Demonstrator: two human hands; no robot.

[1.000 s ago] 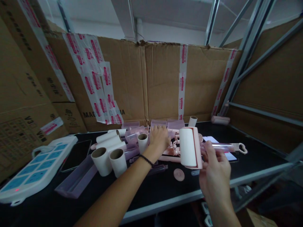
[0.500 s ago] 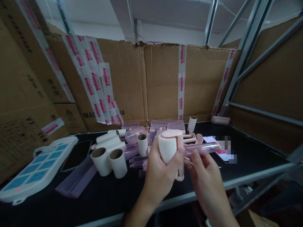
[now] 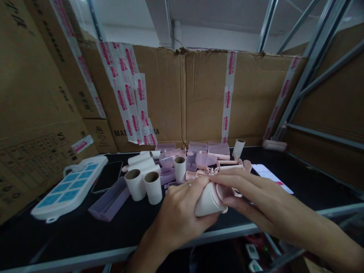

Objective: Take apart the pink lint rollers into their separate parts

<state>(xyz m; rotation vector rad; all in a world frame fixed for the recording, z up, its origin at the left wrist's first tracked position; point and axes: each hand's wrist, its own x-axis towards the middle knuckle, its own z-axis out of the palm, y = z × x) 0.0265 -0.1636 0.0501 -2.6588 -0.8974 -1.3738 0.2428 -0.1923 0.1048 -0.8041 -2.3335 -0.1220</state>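
A white roll in a pink plastic holder [image 3: 209,201] is tilted on its side between my hands, near the shelf's front edge. My left hand [image 3: 182,206] wraps round the roll from the left, a ring on one finger. From the right, my right hand [image 3: 250,193] has its fingers curved over the holder's pink end, gripping it. Parts of the holder are hidden under the fingers. White cardboard-cored rolls [image 3: 153,187] stand and lie to the left. Behind my hands lie pink plastic parts [image 3: 206,168] and clear purplish boxes [image 3: 218,148].
On the left are a white power strip [image 3: 71,187], a dark phone [image 3: 108,176] and a long purplish tray [image 3: 110,201]. A phone with a lit screen [image 3: 271,178] lies at the right. Cardboard [image 3: 167,94] stands behind the black shelf, whose metal edge [image 3: 236,232] runs in front.
The roll and holder have tipped from upright to tilted. My right hand has moved onto the holder, and the clear tube it held no longer shows. The view has shifted.
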